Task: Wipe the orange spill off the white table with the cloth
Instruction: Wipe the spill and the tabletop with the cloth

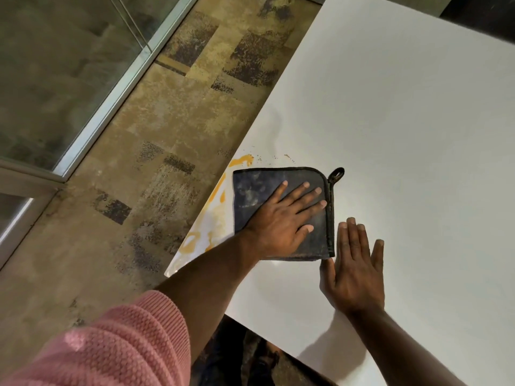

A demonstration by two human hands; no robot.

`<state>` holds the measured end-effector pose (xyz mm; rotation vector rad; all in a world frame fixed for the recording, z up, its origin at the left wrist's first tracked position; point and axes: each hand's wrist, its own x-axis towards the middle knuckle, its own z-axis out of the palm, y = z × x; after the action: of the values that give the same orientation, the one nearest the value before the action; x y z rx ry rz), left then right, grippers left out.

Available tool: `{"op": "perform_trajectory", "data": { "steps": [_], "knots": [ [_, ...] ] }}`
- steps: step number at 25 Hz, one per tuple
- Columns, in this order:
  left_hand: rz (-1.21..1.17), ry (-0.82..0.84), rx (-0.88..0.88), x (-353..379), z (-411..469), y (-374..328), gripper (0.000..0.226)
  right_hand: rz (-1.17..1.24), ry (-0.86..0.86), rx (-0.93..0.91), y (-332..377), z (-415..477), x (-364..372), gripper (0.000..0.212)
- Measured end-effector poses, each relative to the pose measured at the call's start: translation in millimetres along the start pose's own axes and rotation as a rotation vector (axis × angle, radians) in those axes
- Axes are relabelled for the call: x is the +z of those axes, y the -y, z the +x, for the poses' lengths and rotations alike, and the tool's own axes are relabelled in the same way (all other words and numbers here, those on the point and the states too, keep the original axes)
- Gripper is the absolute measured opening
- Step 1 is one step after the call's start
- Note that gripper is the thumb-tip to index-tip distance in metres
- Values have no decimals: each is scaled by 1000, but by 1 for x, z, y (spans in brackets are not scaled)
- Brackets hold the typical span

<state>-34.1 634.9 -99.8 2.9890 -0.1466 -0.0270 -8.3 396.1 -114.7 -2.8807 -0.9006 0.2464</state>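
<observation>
The cloth (281,210) lies flat on the white surface (404,121), near its left edge. The left hand (281,221) presses down on the cloth, fingers (303,190) spread apart. The right hand (355,271) rests flat just right of the cloth, fingers together. The orange spill (214,207) lies left of the cloth, along the edge.
</observation>
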Motion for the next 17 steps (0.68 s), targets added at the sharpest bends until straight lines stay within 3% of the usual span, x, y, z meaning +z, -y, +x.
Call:
{"op": "perform_trajectory", "data": {
  "steps": [6,17],
  "knots": [
    [-8,2,-152,-4,38,16,61,17,-10,11,3,1,0,76],
    [-93,-77,-712,0,49,41,65,20,-12,19,0,-1,5,77]
  ]
}}
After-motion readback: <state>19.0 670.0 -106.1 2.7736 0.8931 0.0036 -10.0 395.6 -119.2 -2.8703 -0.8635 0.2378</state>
